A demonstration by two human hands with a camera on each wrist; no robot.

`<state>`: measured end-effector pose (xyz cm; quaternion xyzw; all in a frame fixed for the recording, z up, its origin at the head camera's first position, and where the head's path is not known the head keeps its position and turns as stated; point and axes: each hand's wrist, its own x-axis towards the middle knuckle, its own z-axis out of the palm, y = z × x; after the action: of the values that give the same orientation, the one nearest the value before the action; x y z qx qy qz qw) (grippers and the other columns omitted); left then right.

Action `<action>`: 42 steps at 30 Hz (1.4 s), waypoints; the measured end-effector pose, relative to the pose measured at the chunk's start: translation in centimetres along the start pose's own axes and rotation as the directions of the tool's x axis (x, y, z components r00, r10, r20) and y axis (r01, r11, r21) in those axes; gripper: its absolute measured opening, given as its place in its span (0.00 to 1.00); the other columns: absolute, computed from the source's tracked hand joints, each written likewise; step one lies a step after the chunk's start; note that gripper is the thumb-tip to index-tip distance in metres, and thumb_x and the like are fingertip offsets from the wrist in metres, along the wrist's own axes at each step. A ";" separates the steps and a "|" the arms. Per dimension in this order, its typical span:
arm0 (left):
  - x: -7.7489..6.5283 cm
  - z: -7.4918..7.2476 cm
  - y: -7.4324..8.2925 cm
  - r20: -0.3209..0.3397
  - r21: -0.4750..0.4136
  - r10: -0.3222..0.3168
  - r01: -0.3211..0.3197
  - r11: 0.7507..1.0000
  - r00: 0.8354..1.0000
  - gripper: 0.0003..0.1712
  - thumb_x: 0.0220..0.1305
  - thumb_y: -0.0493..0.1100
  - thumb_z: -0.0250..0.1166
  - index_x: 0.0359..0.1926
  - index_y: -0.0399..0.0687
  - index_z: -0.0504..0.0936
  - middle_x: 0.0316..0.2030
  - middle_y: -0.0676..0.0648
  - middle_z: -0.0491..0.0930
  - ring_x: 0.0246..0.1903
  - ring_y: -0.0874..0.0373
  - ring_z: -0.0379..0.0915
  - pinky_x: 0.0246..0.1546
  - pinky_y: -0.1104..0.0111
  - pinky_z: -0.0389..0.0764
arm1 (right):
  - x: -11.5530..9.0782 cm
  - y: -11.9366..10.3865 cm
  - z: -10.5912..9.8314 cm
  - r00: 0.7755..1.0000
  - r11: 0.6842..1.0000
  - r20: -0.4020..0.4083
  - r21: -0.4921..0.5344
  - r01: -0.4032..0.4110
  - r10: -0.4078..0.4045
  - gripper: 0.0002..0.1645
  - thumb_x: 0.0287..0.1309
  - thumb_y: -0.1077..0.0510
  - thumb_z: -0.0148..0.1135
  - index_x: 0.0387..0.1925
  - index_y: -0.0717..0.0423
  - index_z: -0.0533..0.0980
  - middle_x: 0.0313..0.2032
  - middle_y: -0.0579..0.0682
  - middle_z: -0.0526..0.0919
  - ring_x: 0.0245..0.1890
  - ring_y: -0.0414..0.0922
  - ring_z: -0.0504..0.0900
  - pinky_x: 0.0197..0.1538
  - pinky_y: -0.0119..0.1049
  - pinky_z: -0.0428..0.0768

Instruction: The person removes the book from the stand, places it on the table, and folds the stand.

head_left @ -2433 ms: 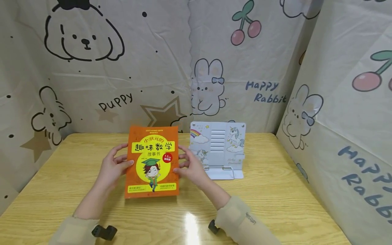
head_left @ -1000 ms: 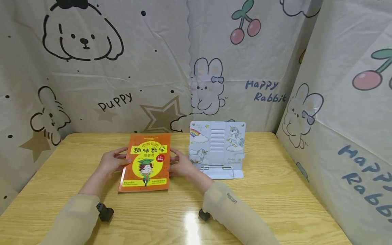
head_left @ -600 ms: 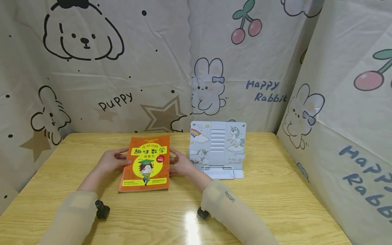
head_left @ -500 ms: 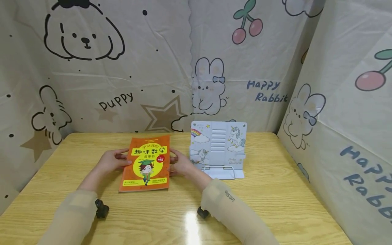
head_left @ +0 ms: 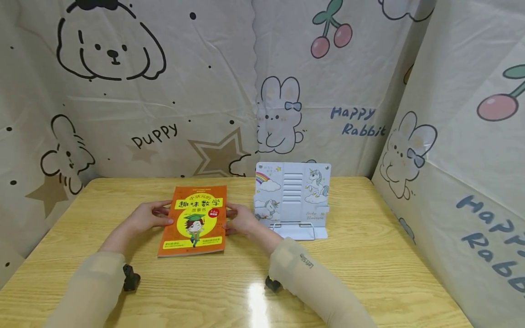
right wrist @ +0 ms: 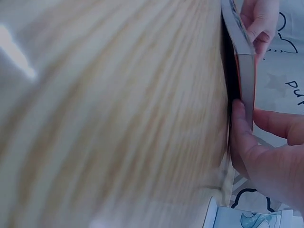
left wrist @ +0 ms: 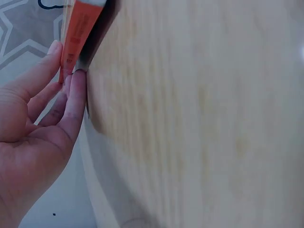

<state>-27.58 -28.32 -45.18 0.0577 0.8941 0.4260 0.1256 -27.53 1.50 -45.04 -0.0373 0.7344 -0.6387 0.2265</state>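
Observation:
An orange storybook [head_left: 201,230] with a cartoon child in a green graduation cap faces up, close over the table and left of centre. My left hand [head_left: 146,216] grips its left edge. In the left wrist view the thumb is against one face beside the orange spine [left wrist: 78,33] and the fingers reach under the other. My right hand [head_left: 243,221] pinches the opposite edge. From the right wrist, the pale page block [right wrist: 247,80] shows between thumb and fingers, with the fingers on the table side.
Right of the book, a white metal book stand [head_left: 292,205] with unicorn pictures stands upright, a wire holder at its foot. The wooden table [head_left: 361,273] meets a patterned cloth [head_left: 205,100] behind and at the sides. Black wrist cameras [head_left: 131,278] hang at both sleeves.
Over the earlier frames the book came down from a more upright, raised pose and shifted left in both hands. In the last half second its far end has dipped slightly.

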 end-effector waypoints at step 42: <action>-0.1 -0.3 0.6 0.139 0.003 -0.026 0.026 1.000 0.990 0.50 0.53 0.42 0.71 0.70 0.32 0.52 0.50 0.37 0.66 0.46 0.49 0.65 0.42 0.69 0.73 | -0.3 -0.3 -0.2 0.999 0.977 0.050 -0.215 0.005 0.006 0.48 0.46 0.74 0.67 0.69 0.58 0.59 0.61 0.56 0.69 0.33 0.44 0.81 0.33 0.37 0.84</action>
<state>-27.61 -28.22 -44.51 0.0757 0.8841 0.4187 0.1933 -27.42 1.72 -44.63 -0.0773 0.7931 -0.5545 0.2397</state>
